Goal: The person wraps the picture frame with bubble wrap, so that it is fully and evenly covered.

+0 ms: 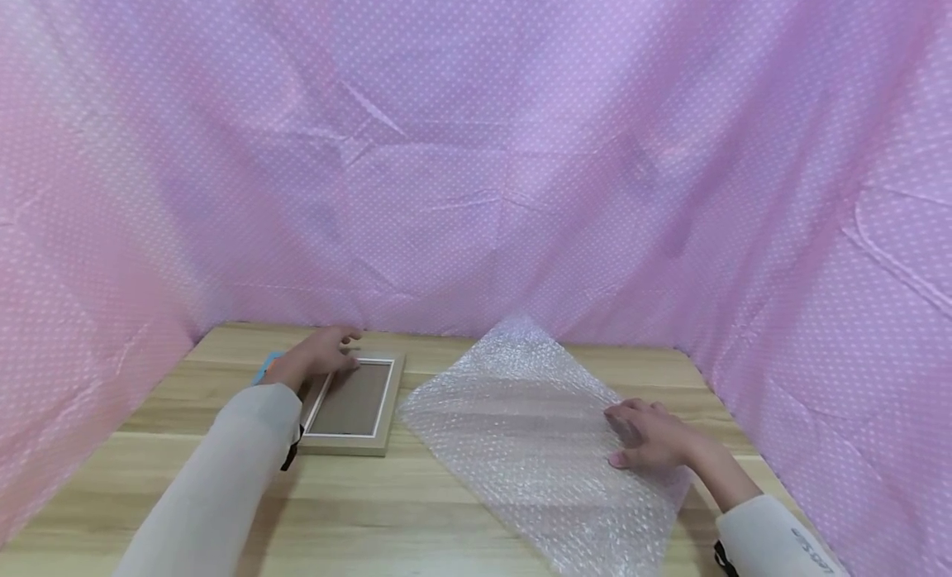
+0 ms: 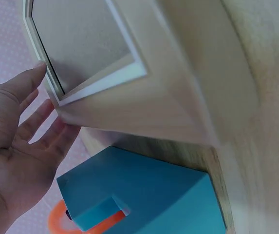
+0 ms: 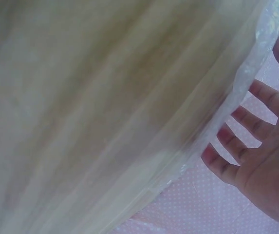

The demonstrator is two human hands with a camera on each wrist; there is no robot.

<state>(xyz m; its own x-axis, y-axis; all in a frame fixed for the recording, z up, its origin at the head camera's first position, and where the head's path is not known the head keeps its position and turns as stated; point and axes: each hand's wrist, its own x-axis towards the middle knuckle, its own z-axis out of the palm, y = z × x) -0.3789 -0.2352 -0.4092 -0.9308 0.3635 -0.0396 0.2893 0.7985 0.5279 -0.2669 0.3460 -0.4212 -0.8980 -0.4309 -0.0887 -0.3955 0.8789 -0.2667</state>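
Note:
A wooden picture frame [image 1: 378,428] with a white inner border lies at the left of the table. My left hand [image 1: 321,354] is at its far left part; in the left wrist view the thumb and fingertips of that hand [image 2: 27,131] touch the frame's edge [image 2: 129,114]. A sheet of bubble wrap [image 1: 521,428] lies flat, turned cornerwise, right of the frame. On its right edge rests my right hand [image 1: 654,436], fingers spread; in the right wrist view the fingertips of this hand [image 3: 261,131] meet the wrap's edge [image 3: 241,78].
A blue object [image 2: 144,195] with an orange looped part [image 2: 59,219] sits just left of the frame, partly hidden by the left arm in the head view. Pink dotted cloth [image 1: 476,188] hangs around the wooden table [image 1: 416,511] at the back and sides.

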